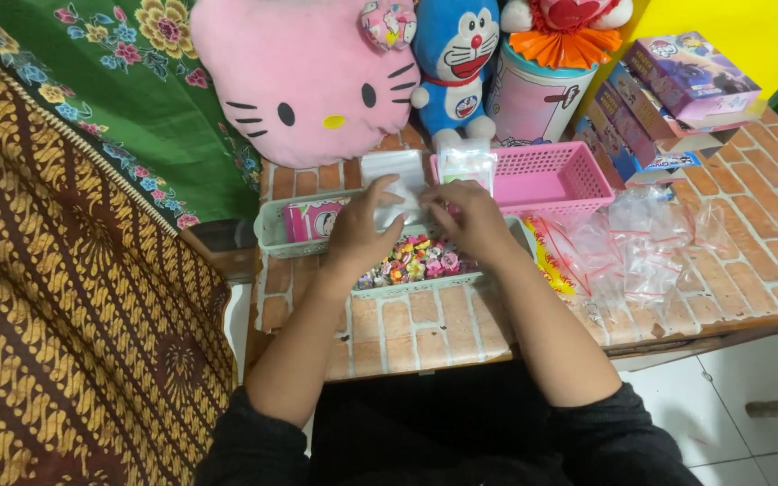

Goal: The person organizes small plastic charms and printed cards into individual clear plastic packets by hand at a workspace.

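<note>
While the person sat at the low table (749,225) with its brick-patterned top, a brown patterned cloth (74,297) and a green flowered cloth (137,99) hung along the left side. At the back of the table leaned a big pink cat-face cushion (299,76), with a blue cat plush (459,63) and a pink round tin (533,99) beside it, and a stack of toy boxes (668,99) to the right. A pink basket (556,175) stood behind a pale green tray (272,236) filled with small colourful charms (420,261). Loose clear zip bags (641,247) lay in a heap just right of the tray. Above the tray, the left hand (362,229) and the right hand (470,220) met on one small clear plastic bag (393,184), each pinching an edge of it with curled fingers, the bag held upright between them over the charms.
</note>
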